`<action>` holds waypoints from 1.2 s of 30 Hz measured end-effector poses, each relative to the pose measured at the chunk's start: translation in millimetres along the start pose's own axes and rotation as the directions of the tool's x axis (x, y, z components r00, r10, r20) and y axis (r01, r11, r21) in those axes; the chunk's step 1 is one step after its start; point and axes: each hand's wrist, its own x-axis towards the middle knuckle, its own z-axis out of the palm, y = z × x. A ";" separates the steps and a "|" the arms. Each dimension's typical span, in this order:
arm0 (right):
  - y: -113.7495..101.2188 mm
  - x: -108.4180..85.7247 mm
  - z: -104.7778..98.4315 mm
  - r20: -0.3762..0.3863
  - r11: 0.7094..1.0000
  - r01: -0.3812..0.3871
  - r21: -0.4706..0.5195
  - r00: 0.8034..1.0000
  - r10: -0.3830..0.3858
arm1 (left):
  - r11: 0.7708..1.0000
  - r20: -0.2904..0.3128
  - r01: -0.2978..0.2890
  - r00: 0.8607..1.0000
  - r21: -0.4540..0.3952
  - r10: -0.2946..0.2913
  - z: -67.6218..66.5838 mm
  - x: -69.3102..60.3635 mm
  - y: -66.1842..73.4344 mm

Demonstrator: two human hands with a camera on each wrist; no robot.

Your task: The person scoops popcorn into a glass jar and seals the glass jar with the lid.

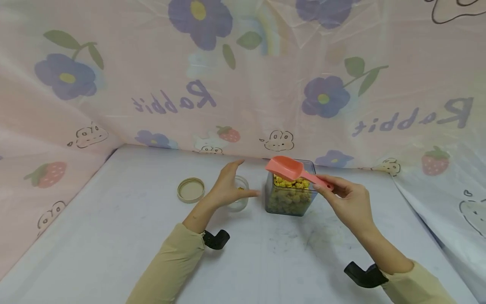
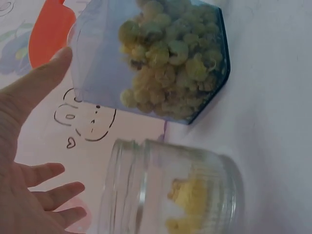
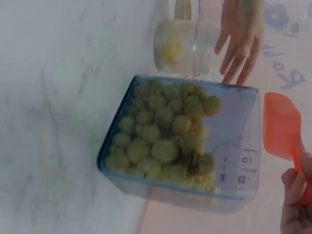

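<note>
In the head view my right hand (image 1: 351,203) pinches the handle of a coral-red scoop (image 1: 285,168), whose bowl is above the rim of a clear square container (image 1: 286,202). Yellow popcorn (image 3: 163,141) partly fills that container, as the right wrist view shows. My left hand (image 1: 229,185) is spread over a small glass jar (image 1: 239,206), hiding part of it from above; the left wrist view shows the jar (image 2: 141,190) apart from the fingers. Some popcorn pieces (image 2: 190,197) lie inside the jar.
A round gold-rimmed lid (image 1: 191,190) lies on the white tabletop (image 1: 125,236), left of the jar. Behind the table hangs a pink curtain (image 1: 250,101) printed with flowers and rabbits. Each wrist carries a black mount (image 1: 216,239).
</note>
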 end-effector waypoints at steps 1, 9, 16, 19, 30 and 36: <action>1.1 0.2 -1.2 -0.002 1.000 0.002 -0.012 1.000 -0.002 | 1.000 -0.001 -0.009 1.000 -0.005 0.009 1.7 1.0 0.7; 7.1 -0.1 -8.7 -0.010 0.999 0.007 -0.054 1.000 -0.007 | 0.998 -0.033 -0.056 0.998 -0.020 0.056 15.4 6.9 8.2; 10.4 -1.3 -13.8 -0.027 0.997 0.012 -0.072 1.000 -0.014 | 0.997 -0.018 -0.053 0.999 -0.057 0.052 24.9 11.2 13.5; 12.5 -0.7 -16.0 -0.038 0.995 0.017 -0.095 0.999 -0.021 | 0.995 -0.006 -0.060 0.998 -0.076 0.060 28.6 13.1 16.3; 17.4 -0.2 -25.2 -0.030 0.986 -0.028 -0.165 0.999 0.023 | 0.994 0.038 -0.009 0.999 -0.110 0.014 38.9 24.7 21.4; 19.3 -0.7 -28.3 -0.020 0.984 -0.037 -0.174 0.999 0.034 | 0.991 0.065 -0.001 0.998 -0.135 0.010 43.7 29.1 23.8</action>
